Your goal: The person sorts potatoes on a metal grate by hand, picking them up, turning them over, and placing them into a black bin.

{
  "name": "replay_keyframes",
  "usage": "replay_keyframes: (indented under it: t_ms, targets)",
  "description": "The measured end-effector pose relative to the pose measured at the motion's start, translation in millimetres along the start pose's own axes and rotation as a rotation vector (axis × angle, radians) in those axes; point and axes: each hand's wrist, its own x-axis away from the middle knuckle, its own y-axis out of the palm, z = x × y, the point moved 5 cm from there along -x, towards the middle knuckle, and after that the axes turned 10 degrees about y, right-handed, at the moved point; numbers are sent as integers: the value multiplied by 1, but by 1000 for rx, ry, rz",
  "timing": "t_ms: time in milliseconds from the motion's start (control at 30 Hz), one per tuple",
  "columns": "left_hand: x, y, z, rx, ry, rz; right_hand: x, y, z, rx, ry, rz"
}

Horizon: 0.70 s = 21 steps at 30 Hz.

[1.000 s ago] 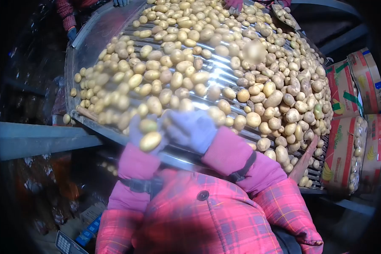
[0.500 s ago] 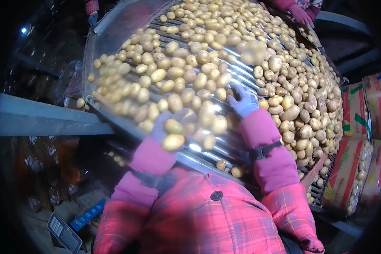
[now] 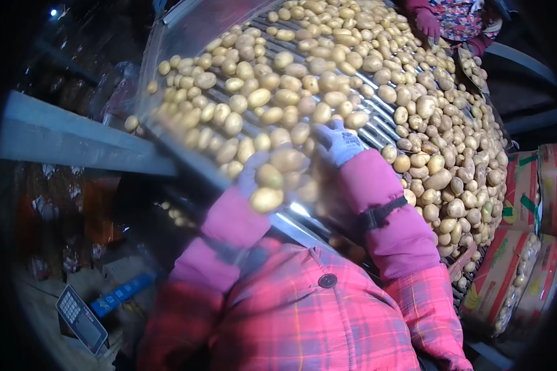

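Head view: the left hand (image 3: 254,179), gloved, is curled around a few potatoes (image 3: 267,199) at the near edge of the roller table (image 3: 185,28). The right hand (image 3: 339,143) lies spread and empty on the heap (image 3: 439,154) just beside it. The left grip looks loose (blur hides the fingers), so a potato could slip over the edge into the dark gap below. Around them are a co-worker's hand (image 3: 427,23) at the far end, filled boxes (image 3: 501,278) on the right and a scale (image 3: 80,318) lower left. A grey beam (image 3: 74,139) crowds the left side.
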Motion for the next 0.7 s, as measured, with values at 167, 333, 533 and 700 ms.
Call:
replay_keyframes:
  t_ms: [167, 333, 533, 700]
  targets:
    - [-9, 2, 0, -23, 49, 5, -36, 20, 14, 25, -129, -74]
    - [-17, -12, 4, -230, 63, 70, -35, 15, 26, -468, -136, 16]
    - [-9, 1, -2, -354, 75, 54, 20, -16, -42, -518, -597, 105]
    - [-6, -7, -1, -437, 107, 91, 12, -35, -57, -615, -635, 58]
